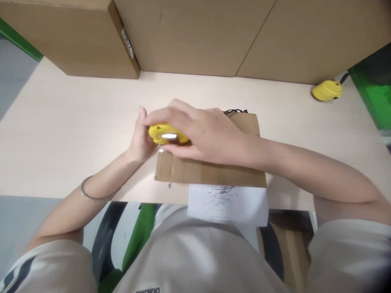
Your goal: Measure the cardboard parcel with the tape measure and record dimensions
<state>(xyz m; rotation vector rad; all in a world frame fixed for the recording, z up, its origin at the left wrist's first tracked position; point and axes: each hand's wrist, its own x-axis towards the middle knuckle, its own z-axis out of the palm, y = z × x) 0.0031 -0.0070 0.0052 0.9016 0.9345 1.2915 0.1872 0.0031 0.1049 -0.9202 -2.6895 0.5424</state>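
My right hand (pixel 207 136) wraps over a yellow tape measure (pixel 168 134) with a shiny metallic patch facing me, thumb below it and fingers over its top. At the tape measure's left end my left hand (pixel 142 136) presses against it. The left thumb points up, and most of the other left fingers are hidden behind the tape measure. Beneath my right hand lies a flat brown cardboard piece (pixel 210 173), partly covered by the hand and forearm. A small glint shows between the hands, too blurred to name.
White printed paper (pixel 227 205) sticks out from under the cardboard over the table's front edge. A second yellow tape measure (pixel 326 90) with a black strap sits at the back right. Large cardboard boxes (pixel 195 36) line the back of the pale table (pixel 76 106). Black cord (pixel 235 111) shows behind the cardboard.
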